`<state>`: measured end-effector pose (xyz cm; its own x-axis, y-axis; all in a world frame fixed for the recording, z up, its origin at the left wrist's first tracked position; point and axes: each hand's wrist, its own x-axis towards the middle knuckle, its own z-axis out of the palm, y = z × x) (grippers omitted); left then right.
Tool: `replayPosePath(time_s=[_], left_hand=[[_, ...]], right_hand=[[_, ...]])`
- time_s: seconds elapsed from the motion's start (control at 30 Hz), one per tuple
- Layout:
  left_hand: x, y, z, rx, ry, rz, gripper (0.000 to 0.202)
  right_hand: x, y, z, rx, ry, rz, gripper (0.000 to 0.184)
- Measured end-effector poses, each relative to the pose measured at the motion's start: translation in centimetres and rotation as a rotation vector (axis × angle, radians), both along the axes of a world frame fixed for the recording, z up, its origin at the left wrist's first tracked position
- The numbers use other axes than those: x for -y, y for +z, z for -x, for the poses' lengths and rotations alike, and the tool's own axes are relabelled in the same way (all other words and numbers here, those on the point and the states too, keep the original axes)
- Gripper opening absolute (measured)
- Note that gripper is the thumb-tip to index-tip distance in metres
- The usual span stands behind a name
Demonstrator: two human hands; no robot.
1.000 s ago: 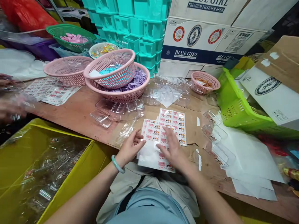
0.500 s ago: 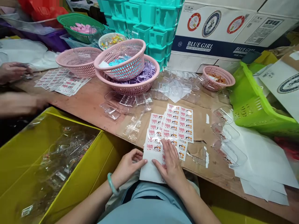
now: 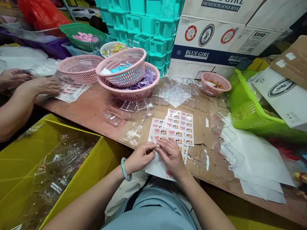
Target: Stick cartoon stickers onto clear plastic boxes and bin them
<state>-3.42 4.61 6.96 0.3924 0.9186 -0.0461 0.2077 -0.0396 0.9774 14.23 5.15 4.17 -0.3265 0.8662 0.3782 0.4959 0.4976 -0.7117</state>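
Note:
Overlapping sheets of cat stickers [image 3: 179,121] lie in front of me, printed in pink, black and orange. The nearest sheet's lower part is bare white backing [image 3: 155,166]. My left hand [image 3: 141,156], with a pale green bangle [image 3: 125,169] on the wrist, pinches at the upper edge of that bare part. Fingertips of my right hand [image 3: 172,158] meet it there, thumb and fingers bent together over the sheet. A small white edge shows between the two hands, seemingly a sticker, mostly covered by the fingers.
Clear plastic cases [image 3: 129,107] lie beyond the sheets; stickered ones [image 3: 229,153] stand at right. Pink baskets [image 3: 129,92], a lime green basket [image 3: 254,111] and beer cartons [image 3: 203,38] line the back. A yellow bin [image 3: 96,153] sits left. A co-worker's hands [image 3: 45,86] are at far left.
My hands have come together at the fingertips; the left moved up and right onto the sheet, and the right fingers have bent in. The co-worker's near hand has reached to the far-left sheets.

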Motion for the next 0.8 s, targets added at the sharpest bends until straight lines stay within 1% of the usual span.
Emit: replayPosePath(time_s=[0.03,0.1,0.2,0.23,0.3,0.37,0.4,0.5,0.57,0.63,0.7,0.73,0.8], left_hand=[[-0.4,0.0,-0.2,0.017,-0.012,0.008,0.03],[-1.0,-0.1,-0.6,0.07,-0.024,0.072,0.033],[-1.6,-0.2,-1.2,0.155,0.004,0.235,0.034],[-1.7,-0.3,-1.3,0.181,0.03,0.286,0.035],[-2.0,-0.4,-1.4,0.206,0.094,0.355,0.038],[-2.2,-0.5,-1.4,0.189,0.134,0.356,0.037],[-2.3,-0.5,-1.3,0.167,0.13,0.339,0.035],[-2.6,-0.5,-1.2,0.109,0.078,0.261,0.032],[-2.7,-0.5,-1.2,0.114,0.053,0.248,0.033],[-2.7,-0.5,-1.3,0.153,0.048,0.285,0.035],[-2.8,-0.7,-1.3,0.18,0.063,0.357,0.037],[-2.8,-0.8,-1.3,0.179,0.082,0.39,0.038],[-2.6,-1.2,-1.0,0.157,0.131,0.424,0.04]], right_hand=[[-0.2,-0.1,-0.2,-0.006,-0.001,-0.015,0.021],[-0.6,-0.1,-0.5,-0.039,-0.023,-0.015,0.022],[-1.1,-0.2,-1.1,-0.153,-0.099,0.091,0.023],[-1.2,-0.2,-1.3,-0.183,-0.101,0.136,0.023],[-1.5,-0.2,-1.5,-0.201,-0.062,0.2,0.024],[-1.6,-0.3,-1.5,-0.196,-0.021,0.23,0.032],[-1.6,-0.3,-1.5,-0.207,-0.024,0.24,0.033],[-1.8,-0.3,-1.3,-0.275,-0.065,0.27,0.021],[-1.9,-0.2,-1.1,-0.298,-0.077,0.295,0.019],[-2.1,-0.1,-0.9,-0.311,-0.069,0.343,0.019],[-2.5,-0.2,-1.0,-0.354,-0.076,0.425,0.021],[-2.8,-0.2,-1.2,-0.399,-0.098,0.472,0.022],[-3.7,-0.4,-1.9,-0.568,-0.196,0.55,0.026]])
